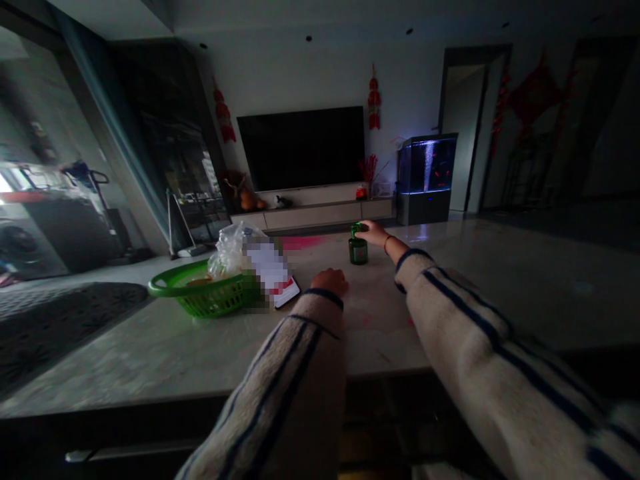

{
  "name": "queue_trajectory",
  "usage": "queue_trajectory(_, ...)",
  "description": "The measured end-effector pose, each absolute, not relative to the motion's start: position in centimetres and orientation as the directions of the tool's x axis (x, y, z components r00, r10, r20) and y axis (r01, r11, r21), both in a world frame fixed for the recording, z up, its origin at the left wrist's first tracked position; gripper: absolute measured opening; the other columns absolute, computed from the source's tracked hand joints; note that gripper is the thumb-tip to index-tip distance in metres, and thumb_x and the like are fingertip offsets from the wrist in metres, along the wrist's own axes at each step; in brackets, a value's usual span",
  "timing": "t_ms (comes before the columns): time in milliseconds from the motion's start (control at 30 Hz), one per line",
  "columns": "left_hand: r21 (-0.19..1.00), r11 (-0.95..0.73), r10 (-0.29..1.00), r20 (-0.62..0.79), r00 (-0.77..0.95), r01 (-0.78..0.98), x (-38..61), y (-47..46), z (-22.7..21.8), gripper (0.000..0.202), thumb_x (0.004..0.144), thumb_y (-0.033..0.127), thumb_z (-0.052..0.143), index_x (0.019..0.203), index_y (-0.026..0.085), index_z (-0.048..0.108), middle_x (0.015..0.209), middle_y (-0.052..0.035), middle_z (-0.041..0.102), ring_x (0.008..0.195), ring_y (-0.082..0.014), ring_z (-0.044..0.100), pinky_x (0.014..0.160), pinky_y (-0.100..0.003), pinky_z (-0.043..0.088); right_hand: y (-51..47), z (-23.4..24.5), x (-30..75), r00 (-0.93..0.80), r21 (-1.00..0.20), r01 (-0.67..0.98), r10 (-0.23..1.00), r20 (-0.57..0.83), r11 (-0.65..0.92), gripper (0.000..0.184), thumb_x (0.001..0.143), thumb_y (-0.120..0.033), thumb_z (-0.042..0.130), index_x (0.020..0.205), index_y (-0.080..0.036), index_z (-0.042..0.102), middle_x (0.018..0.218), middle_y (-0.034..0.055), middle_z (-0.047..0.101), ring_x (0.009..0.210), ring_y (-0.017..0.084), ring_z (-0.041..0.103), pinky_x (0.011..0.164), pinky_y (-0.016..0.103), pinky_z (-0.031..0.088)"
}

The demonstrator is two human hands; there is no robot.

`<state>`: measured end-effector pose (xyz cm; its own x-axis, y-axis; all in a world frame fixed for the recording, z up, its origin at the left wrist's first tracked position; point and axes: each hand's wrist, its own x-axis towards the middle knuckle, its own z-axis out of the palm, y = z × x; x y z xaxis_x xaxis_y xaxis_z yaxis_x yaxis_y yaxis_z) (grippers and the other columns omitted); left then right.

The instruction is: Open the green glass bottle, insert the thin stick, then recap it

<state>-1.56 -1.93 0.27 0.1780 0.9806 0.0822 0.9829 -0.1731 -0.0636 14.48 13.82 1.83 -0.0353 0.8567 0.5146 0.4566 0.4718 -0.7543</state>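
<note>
A small dark green bottle [358,251] stands upright on the pale stone table [450,293], towards its far side. My right hand [373,233] reaches out and closes its fingers on the bottle's top. My left hand [330,280] rests on the table nearer to me, fingers curled under in a loose fist, with nothing visible in it. Both arms wear cream sleeves with dark stripes.
A green plastic basket [203,293] with a clear plastic bag [231,250] in it sits at the table's left, a flat white and red packet [280,283] beside it. Beyond are a dark television [303,148], a lit aquarium [427,167] and a dark rug [55,320].
</note>
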Motion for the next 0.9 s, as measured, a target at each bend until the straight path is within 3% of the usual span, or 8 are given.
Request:
queue_trajectory(133, -0.067, -0.171, 0.981, 0.080, 0.176, 0.983, -1.5, -2.1, 0.4, 0.034, 0.079, 0.034, 0.042, 0.104, 0.020, 0.060, 0.110, -0.0112, 0.059, 0.098, -0.0232, 0.057, 0.078, -0.032, 0.046, 12.8, 1.7, 14.5, -0.128, -0.808, 0.408, 0.903, 0.410, 0.425, 0.038, 0.056, -0.016, 0.072, 0.091, -0.014, 0.058, 0.088, 0.0048, 0.065, 0.080, 0.013, 0.060, 0.076, 0.026, 0.047)
queue_trajectory(333, -0.044, -0.182, 0.978, 0.095, 0.186, 0.982, -1.6, -2.0, 0.2, 0.034, 0.078, 0.034, 0.043, 0.103, 0.019, 0.061, 0.110, -0.0122, 0.059, 0.098, -0.0249, 0.057, 0.079, -0.034, 0.046, 11.8, 1.7, 14.2, -0.163, -0.755, 0.549, 0.932, 0.325, 0.359, 0.021, 0.053, -0.016, 0.074, 0.066, -0.012, 0.058, 0.071, 0.0035, 0.064, 0.065, 0.012, 0.057, 0.067, 0.024, 0.048)
queue_trajectory(533, -0.003, -0.181, 0.976, 0.120, 0.180, 0.983, -1.9, -1.7, -0.1, 0.033, 0.077, 0.033, 0.044, 0.100, 0.019, 0.062, 0.106, -0.0131, 0.061, 0.095, -0.0256, 0.059, 0.076, -0.035, 0.046, 9.8, 2.9, 15.1, -0.238, -0.751, 0.555, 0.934, 0.269, 0.357, 0.035, 0.045, -0.025, 0.079, 0.070, -0.013, 0.058, 0.063, -0.0005, 0.061, 0.061, 0.010, 0.055, 0.056, 0.022, 0.047)
queue_trajectory(700, 0.033, -0.178, 0.978, 0.114, 0.173, 0.984, -2.1, -1.4, -0.1, 0.033, 0.076, 0.036, 0.047, 0.101, 0.020, 0.061, 0.106, -0.0113, 0.062, 0.096, -0.0237, 0.058, 0.079, -0.032, 0.044, 7.8, 3.5, 16.3, -0.357, -0.770, 0.510, 0.909, 0.215, 0.382, 0.039, 0.043, -0.026, 0.080, 0.073, -0.014, 0.059, 0.067, 0.0006, 0.062, 0.066, 0.011, 0.057, 0.055, 0.021, 0.047)
queue_trajectory(800, 0.107, -0.178, 0.977, 0.140, 0.162, 0.978, -1.9, -0.9, -0.5, 0.046, 0.073, 0.045, 0.051, 0.110, 0.020, 0.056, 0.109, -0.0111, 0.060, 0.100, -0.0239, 0.056, 0.082, -0.032, 0.043, 6.4, 3.5, 17.1, -0.464, -0.800, 0.433, 0.863, 0.197, 0.416, 0.042, 0.044, -0.025, 0.080, 0.079, -0.015, 0.060, 0.073, 0.0017, 0.064, 0.071, 0.012, 0.058, 0.060, 0.022, 0.048)
queue_trajectory(900, 0.257, -0.222, 0.969, 0.168, 0.183, 0.940, -1.2, -0.4, -1.0, 0.072, 0.063, 0.054, 0.059, 0.122, 0.015, 0.045, 0.111, -0.0130, 0.059, 0.102, -0.0242, 0.055, 0.084, -0.030, 0.042, 4.8, 3.2, 17.7, -0.556, -0.829, 0.329, 0.803, 0.217, 0.452, 0.048, 0.046, -0.024, 0.079, 0.089, -0.016, 0.059, 0.083, 0.0027, 0.065, 0.078, 0.013, 0.059, 0.070, 0.026, 0.049)
